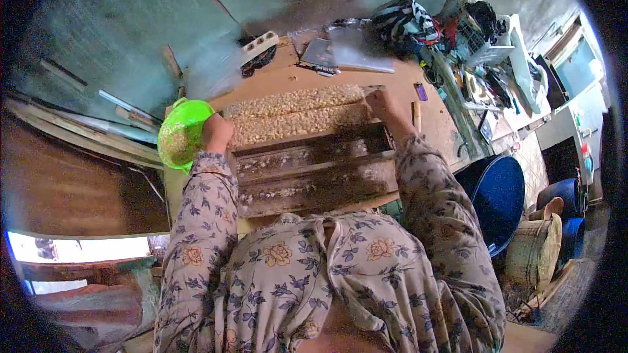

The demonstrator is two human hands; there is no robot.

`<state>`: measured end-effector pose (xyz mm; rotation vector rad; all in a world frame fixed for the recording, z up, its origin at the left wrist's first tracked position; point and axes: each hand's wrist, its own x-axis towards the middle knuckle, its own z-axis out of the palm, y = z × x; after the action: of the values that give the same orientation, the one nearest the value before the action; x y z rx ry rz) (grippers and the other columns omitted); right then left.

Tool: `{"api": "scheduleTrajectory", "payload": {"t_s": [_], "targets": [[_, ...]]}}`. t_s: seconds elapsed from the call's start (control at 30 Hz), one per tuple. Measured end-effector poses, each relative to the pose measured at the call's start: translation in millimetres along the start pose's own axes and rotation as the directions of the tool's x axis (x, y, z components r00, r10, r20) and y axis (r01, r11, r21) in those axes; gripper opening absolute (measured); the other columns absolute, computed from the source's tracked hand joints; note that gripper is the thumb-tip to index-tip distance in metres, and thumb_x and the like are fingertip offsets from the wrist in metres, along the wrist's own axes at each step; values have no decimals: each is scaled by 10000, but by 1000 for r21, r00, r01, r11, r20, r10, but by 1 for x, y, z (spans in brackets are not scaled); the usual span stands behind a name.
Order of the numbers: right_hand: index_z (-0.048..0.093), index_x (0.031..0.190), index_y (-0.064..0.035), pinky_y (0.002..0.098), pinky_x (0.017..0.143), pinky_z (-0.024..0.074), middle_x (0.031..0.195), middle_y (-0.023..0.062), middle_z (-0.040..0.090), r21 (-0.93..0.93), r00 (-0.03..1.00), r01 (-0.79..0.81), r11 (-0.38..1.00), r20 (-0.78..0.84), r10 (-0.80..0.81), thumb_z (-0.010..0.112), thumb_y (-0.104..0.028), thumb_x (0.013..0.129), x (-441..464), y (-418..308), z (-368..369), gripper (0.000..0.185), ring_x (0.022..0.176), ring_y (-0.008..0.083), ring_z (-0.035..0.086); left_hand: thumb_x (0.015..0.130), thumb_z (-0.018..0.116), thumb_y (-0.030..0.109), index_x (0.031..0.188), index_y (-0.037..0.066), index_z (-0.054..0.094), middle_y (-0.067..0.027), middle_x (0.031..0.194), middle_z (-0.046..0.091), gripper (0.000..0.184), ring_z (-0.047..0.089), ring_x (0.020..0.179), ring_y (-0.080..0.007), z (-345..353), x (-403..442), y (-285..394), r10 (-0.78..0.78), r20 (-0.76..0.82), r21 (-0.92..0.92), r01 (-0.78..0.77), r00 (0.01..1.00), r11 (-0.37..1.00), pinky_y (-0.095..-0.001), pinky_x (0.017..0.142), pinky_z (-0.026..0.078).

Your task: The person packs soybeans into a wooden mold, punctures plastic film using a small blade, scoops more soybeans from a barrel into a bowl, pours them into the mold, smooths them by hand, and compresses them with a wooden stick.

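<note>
Two long, flat, clear bags (294,111), apparently packed with pale beans or grains, lie side by side along the back of a wooden tray. At their left end is my left hand (218,133), its fingers curled in at the bag's edge. My right hand (381,106) pinches the bag's right end, its fingertips partly hidden. Nearer my body, the wooden tray (314,196) shows long dark slots with whitish bits stuck to the wood. A bright green plastic colander or bowl (180,136) with pale beans inside touches the table just left of my left hand.
Behind stand a power strip (260,49) and clear plastic sheets (366,52). Scissors (432,73), a small purple packet (420,91) and a cluttered white rack (487,52) are on the right. A blue barrel (497,199) and a woven basket (533,248) stand below the table's right side.
</note>
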<state>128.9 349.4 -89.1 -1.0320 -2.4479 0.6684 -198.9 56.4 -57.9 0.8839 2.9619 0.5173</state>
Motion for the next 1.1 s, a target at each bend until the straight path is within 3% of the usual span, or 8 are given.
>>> {"api": "scheduleTrajectory", "payload": {"t_s": [0.17,0.27,0.47,0.73,0.83,0.93,1.03,1.1], "targets": [[603,807,2,317,559,446,713,111,608,-10,995,-100,995,19,101,589,-164,720,23,8,24,188,648,189,571,702,499,214,869,-12,591,-228,884,579,296,561,840,-358,12,19,-15,23,-139,142,-3,990,990,-430,747,442],[611,768,-8,313,551,441,695,102,607,108,982,-188,976,8,188,615,-189,697,43,47,53,195,641,180,566,689,505,204,803,4,619,-213,866,589,258,568,799,-368,7,26,-21,-1,65,153,-9,998,988,-434,730,446],[617,758,-12,305,563,433,684,87,604,143,964,-261,955,-20,267,665,-246,659,9,-13,8,259,629,159,547,710,477,216,686,6,623,-199,767,596,257,573,728,-369,7,28,-33,357,143,343,-385,923,857,-432,692,452],[627,767,-31,303,547,430,729,65,608,211,978,-195,958,-32,206,702,-279,622,22,6,22,296,634,148,538,714,494,260,708,23,626,-206,741,584,271,566,742,-365,15,30,-42,175,38,-82,-172,984,982,-438,693,444],[622,758,-15,301,499,414,706,66,592,525,922,-348,777,42,385,691,-235,641,9,-24,5,258,583,144,516,721,493,274,731,25,629,-208,753,586,284,566,760,-360,14,31,-43,183,83,-91,-176,980,980,-433,711,438],[613,812,-3,298,456,396,692,77,580,922,858,-338,190,219,464,658,-191,684,9,-32,5,232,545,151,503,718,494,258,741,24,630,-201,748,590,272,567,751,-363,9,27,-39,194,27,27,-195,981,980,-430,706,439],[569,854,-2,296,425,384,668,73,550,838,866,-371,399,157,475,623,-179,733,8,-30,2,221,510,151,484,712,489,232,746,27,631,-200,774,593,252,567,753,-366,11,31,-42,231,41,123,-234,972,964,-434,706,441],[588,858,-6,313,544,403,746,103,577,804,965,-124,581,-38,259,555,-294,748,-4,-24,3,310,613,187,521,714,481,226,745,23,630,-197,783,594,254,565,762,-364,20,41,-51,245,64,162,-253,967,954,-433,713,441]]}}
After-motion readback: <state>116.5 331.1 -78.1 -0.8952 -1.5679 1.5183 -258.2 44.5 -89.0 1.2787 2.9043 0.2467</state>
